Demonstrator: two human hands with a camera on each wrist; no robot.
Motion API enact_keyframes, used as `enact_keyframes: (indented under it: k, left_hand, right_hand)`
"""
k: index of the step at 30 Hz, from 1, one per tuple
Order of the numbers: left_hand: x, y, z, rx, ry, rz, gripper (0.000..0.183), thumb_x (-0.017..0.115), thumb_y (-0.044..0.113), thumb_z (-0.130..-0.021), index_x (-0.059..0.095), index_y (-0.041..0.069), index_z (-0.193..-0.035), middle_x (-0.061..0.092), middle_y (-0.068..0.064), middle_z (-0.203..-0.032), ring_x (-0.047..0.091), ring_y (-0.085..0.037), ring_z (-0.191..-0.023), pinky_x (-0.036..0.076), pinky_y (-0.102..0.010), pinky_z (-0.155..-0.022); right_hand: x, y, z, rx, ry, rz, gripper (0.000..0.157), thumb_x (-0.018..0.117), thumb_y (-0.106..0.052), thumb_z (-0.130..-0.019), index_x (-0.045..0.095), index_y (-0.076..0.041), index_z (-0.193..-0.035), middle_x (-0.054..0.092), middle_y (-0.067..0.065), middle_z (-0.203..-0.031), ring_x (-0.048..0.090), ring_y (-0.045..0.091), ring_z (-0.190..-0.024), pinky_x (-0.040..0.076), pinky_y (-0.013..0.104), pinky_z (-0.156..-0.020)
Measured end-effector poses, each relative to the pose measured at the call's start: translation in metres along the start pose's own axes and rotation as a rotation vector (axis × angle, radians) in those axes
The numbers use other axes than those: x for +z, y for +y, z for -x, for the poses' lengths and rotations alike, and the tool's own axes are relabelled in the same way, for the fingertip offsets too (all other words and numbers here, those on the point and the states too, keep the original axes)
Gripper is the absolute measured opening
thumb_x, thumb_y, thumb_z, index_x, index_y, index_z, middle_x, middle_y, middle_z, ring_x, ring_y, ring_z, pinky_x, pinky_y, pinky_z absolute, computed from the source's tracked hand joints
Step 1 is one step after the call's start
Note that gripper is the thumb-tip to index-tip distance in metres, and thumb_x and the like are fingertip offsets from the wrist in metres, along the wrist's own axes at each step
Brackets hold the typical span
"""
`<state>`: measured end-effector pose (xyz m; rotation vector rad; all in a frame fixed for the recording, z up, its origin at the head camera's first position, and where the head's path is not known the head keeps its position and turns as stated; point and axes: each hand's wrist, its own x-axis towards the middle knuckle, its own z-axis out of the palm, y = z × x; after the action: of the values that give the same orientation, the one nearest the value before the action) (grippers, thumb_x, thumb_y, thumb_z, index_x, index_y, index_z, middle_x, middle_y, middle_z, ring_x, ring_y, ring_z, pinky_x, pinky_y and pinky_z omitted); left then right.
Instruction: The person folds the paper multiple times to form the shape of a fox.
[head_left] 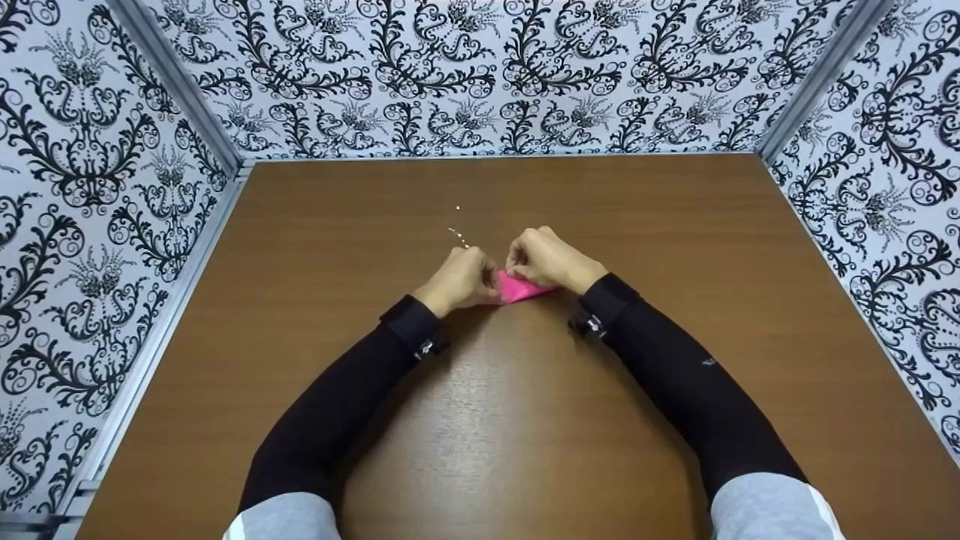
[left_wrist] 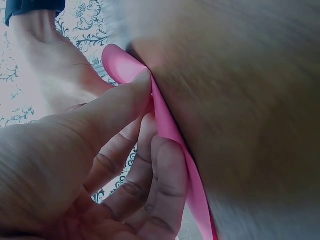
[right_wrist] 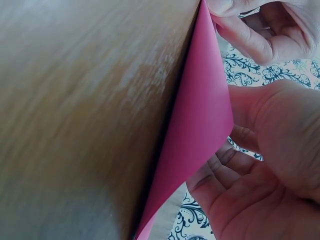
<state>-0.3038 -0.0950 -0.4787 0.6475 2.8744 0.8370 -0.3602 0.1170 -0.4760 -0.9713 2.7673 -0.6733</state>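
Note:
A sheet of pink paper (head_left: 523, 287), bent or folded over, lies on the table between both hands. At its left end my left hand (head_left: 463, 279) pinches the edge; in the left wrist view the thumb (left_wrist: 136, 92) presses on the paper with curled fingers beside it. My right hand (head_left: 547, 255) holds the far side of the sheet with curled fingers. In the right wrist view a broad pink flap (right_wrist: 200, 117) rises from the table, and the right thumb's tip is hidden behind it.
Small white bits (head_left: 459, 237) lie in a short line on the brown wooden table (head_left: 465, 420) just beyond the left hand. Patterned black-and-white panels (head_left: 450, 82) with grey metal rails close off the back and both sides.

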Motion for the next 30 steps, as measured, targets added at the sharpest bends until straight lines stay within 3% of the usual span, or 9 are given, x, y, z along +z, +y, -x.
enact_keyframes:
  k: [11, 20, 30]
  left_hand:
    - [-0.004, 0.0, 0.006, 0.001, -0.01, 0.005, 0.011, 0.098, 0.015, -0.094, 0.09, 0.011, -0.088, 0.087, -0.006, -0.087, 0.073, -0.017, -0.079, 0.065, -0.036, -0.083]
    - [-0.008, -0.01, 0.013, -0.037, -0.012, 0.002, 0.018, 0.102, 0.024, -0.093, 0.088, 0.013, -0.087, 0.087, -0.005, -0.087, 0.065, -0.013, -0.079, 0.057, -0.032, -0.08]
    - [-0.017, -0.023, 0.024, -0.069, -0.014, 0.002, 0.018, 0.103, 0.023, -0.091, 0.089, 0.012, -0.087, 0.087, -0.006, -0.086, 0.068, -0.013, -0.075, 0.058, -0.028, -0.074]
  right_hand:
    - [0.001, 0.0, -0.001, 0.012, -0.009, -0.006, 0.007, 0.085, -0.012, -0.104, 0.091, -0.011, -0.101, 0.089, 0.007, -0.099, 0.081, 0.027, -0.092, 0.07, 0.045, -0.091]
    - [-0.001, -0.001, -0.001, -0.021, 0.002, 0.003, 0.007, 0.084, -0.008, -0.103, 0.091, -0.008, -0.101, 0.088, 0.008, -0.099, 0.08, 0.025, -0.093, 0.066, 0.042, -0.091]
    - [0.001, -0.001, 0.001, 0.007, 0.0, -0.008, 0.006, 0.085, -0.01, -0.103, 0.091, -0.009, -0.102, 0.089, 0.008, -0.099, 0.083, 0.027, -0.095, 0.07, 0.045, -0.095]
